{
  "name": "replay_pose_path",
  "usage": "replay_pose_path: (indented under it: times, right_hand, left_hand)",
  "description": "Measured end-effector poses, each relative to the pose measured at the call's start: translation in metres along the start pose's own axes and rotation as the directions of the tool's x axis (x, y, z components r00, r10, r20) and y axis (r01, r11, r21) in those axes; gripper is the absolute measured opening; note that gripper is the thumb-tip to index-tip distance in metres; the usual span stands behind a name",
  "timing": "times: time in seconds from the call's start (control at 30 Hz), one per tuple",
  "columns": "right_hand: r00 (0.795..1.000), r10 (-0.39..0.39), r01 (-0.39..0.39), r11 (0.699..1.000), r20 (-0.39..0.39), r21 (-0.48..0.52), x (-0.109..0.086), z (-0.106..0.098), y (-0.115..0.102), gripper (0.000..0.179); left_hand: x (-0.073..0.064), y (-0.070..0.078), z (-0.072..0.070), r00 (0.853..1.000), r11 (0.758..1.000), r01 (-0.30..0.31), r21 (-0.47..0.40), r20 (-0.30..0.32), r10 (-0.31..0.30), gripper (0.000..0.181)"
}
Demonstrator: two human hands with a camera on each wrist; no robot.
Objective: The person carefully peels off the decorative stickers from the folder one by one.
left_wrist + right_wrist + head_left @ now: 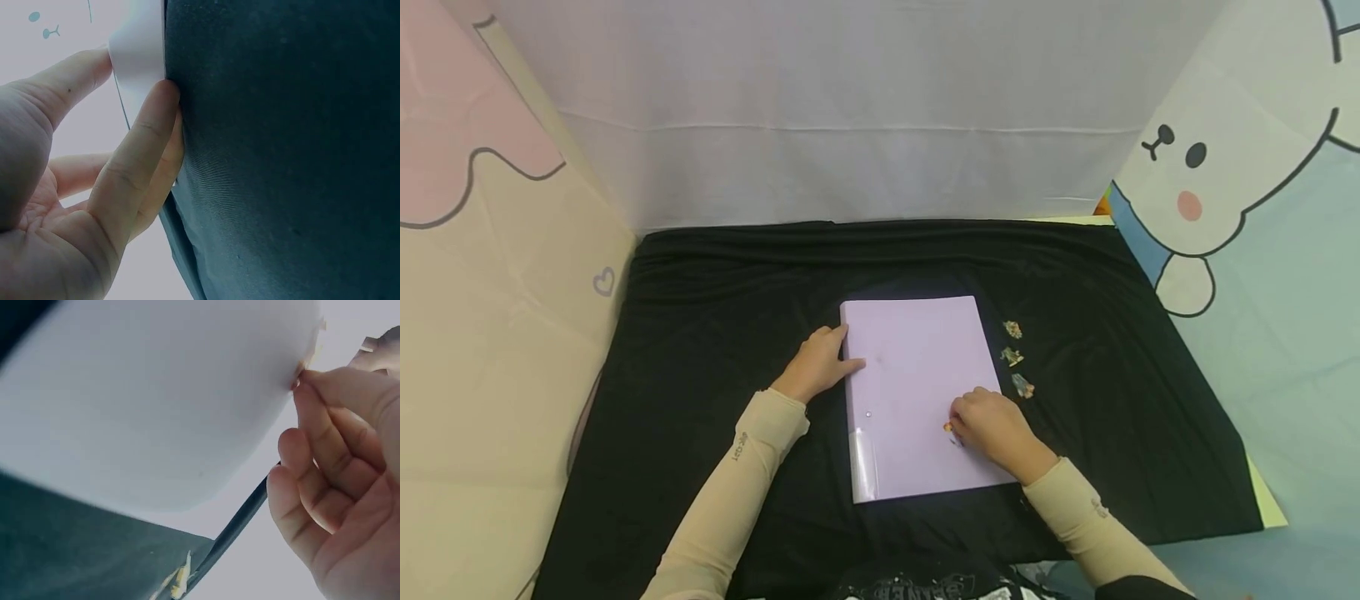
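A lilac ring binder (pixel 917 358) lies closed on the black cloth, its spine to the left. My left hand (pixel 820 362) holds it by the spine. The left wrist view shows the thumb at the upper edge of the spine (pixel 140 59) and the fingertips at its lower edge. Over the lower right of the cover, my right hand (pixel 996 429) pinches a small sticker-like piece (pixel 948 427) with orange on it between thumb and index finger. The fingertips are right at the cover, and most of the piece is hidden under them. The other right fingers are curled.
Right of the binder, three small figure-shaped pieces lie in a column on the cloth: a top one (pixel 1012 329), a middle one (pixel 1012 357) and a lower one (pixel 1022 385). The black cloth (pixel 722 292) covers the table. Printed curtains (pixel 850 108) hang behind and at both sides.
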State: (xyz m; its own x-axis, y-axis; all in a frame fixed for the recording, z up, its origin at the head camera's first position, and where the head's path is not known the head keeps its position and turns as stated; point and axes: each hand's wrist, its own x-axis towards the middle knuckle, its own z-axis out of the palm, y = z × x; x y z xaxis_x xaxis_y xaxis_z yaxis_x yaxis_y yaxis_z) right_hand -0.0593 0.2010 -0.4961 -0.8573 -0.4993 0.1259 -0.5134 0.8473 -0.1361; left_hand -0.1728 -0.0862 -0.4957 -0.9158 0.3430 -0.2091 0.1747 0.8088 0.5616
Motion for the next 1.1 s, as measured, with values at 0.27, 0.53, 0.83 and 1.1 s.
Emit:
replay_pose_path:
  times: [0.27,0.53,0.83,1.1]
  right_hand:
    - [0.996,0.046,-0.045,0.999,0.071,-0.013,0.006,-0.003,-0.003,0.011]
    - [0.987,0.083,-0.088,0.996,0.136,0.025,0.009,0.001,0.002,0.015]
    - [0.972,0.109,-0.110,0.994,0.210,-0.010,0.009,0.009,0.003,0.024]
    - [0.968,0.135,-0.159,0.982,0.211,0.101,0.003,0.003,0.007,0.016]
  left_hand:
    - [0.002,-0.001,-0.002,1.000,1.000,-0.013,-0.002,-0.009,0.013,0.076]
    - [0.002,-0.002,0.000,1.000,1.000,-0.011,-0.002,-0.007,0.011,0.076]
    - [0.001,-0.002,0.002,1.000,1.000,-0.012,-0.005,-0.004,0.012,0.076]
    - [0.001,-0.002,0.000,1.000,1.000,-0.016,-0.011,0.000,0.016,0.076]
